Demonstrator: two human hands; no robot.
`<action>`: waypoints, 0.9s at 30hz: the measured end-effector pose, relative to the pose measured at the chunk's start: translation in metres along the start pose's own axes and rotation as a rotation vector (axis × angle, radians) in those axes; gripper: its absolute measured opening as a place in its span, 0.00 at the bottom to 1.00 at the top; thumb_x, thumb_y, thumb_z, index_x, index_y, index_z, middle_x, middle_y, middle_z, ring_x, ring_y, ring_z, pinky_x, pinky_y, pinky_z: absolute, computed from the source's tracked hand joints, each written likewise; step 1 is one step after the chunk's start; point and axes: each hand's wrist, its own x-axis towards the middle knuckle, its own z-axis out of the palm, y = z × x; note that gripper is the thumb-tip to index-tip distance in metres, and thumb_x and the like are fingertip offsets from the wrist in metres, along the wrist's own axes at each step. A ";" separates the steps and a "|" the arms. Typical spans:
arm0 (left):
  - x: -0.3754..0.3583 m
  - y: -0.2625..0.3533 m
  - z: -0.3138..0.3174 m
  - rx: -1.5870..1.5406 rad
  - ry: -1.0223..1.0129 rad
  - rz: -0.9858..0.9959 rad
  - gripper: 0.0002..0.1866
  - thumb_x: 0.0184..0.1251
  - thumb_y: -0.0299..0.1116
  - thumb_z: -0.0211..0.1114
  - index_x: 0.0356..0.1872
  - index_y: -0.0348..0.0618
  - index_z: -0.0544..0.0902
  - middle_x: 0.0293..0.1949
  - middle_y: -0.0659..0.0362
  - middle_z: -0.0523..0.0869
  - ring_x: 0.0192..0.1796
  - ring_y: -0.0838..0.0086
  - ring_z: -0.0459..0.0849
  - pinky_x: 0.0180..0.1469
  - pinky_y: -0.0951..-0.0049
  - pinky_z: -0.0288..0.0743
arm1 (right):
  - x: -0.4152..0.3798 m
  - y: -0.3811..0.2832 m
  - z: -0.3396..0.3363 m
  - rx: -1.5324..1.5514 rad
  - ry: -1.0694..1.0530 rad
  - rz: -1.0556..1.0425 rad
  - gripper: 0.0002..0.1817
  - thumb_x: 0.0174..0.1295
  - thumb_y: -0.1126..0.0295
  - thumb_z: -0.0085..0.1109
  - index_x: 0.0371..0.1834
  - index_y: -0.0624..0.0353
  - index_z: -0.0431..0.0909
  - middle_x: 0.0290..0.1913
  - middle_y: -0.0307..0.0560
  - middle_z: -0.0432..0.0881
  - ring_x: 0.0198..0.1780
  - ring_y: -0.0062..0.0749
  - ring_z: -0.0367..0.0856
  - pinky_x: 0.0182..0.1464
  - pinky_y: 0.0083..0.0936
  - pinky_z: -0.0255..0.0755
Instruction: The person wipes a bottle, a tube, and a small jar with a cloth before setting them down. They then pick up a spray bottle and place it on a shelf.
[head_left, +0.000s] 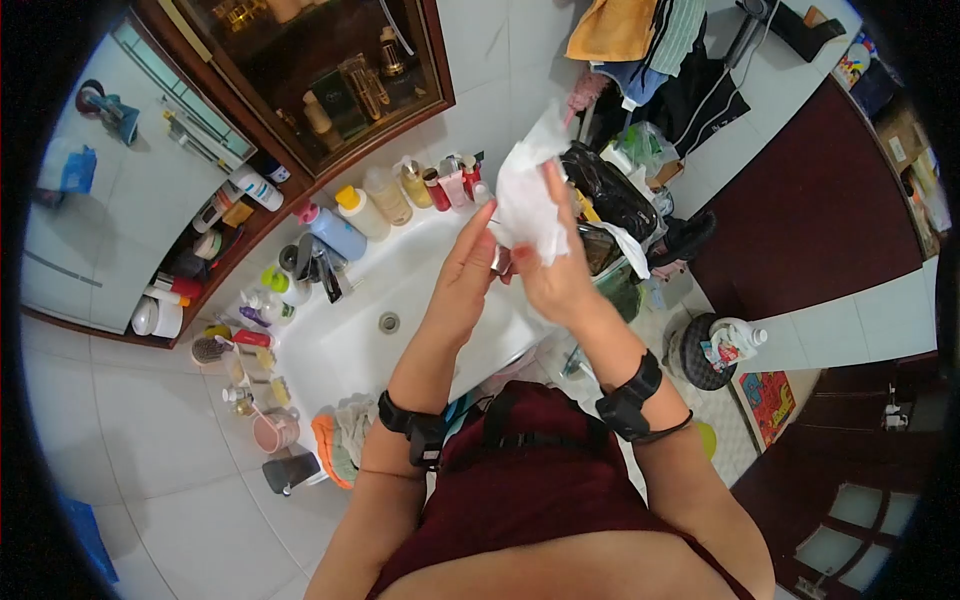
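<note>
Both of my hands are raised over the right end of the white sink. In my right hand (556,272) is a white tissue (532,200), which stands up above the fingers. My left hand (466,270) holds a small, dark, shiny object (501,262) between its fingers, close to the right hand. What this object is, I cannot make out. Beneath and left of the hands lies the sink basin (340,350), with its drain (389,322) and a dark faucet (328,272) showing.
Bottles (337,232) line the sink's back edge under a glass-door cabinet (440,70). A pink cup (274,430) and cloths (340,445) stand at its left end. Right of the hands are a black bag (610,190), hanging towels (610,35) and a dark stool (700,352).
</note>
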 end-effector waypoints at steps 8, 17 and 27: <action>-0.013 -0.030 -0.041 -0.111 0.095 -0.190 0.24 0.74 0.45 0.43 0.65 0.43 0.64 0.46 0.64 0.75 0.40 0.82 0.70 0.42 0.80 0.65 | -0.052 0.014 0.008 -0.277 -0.346 0.016 0.37 0.54 0.53 0.59 0.62 0.67 0.62 0.66 0.57 0.62 0.68 0.57 0.55 0.70 0.49 0.40; -0.024 -0.043 -0.066 -0.208 -0.079 -0.385 0.25 0.72 0.42 0.50 0.66 0.43 0.63 0.44 0.61 0.78 0.38 0.79 0.75 0.38 0.79 0.70 | -0.074 0.038 0.040 -0.116 0.058 0.332 0.36 0.58 0.72 0.56 0.68 0.67 0.51 0.67 0.64 0.55 0.68 0.49 0.58 0.67 0.35 0.51; -0.031 -0.091 -0.105 -0.011 -0.250 -0.416 0.20 0.72 0.31 0.48 0.62 0.39 0.63 0.48 0.58 0.77 0.45 0.77 0.76 0.43 0.75 0.73 | -0.092 0.045 0.064 0.519 0.264 1.114 0.16 0.68 0.60 0.49 0.43 0.64 0.75 0.35 0.40 0.79 0.35 0.19 0.75 0.36 0.20 0.69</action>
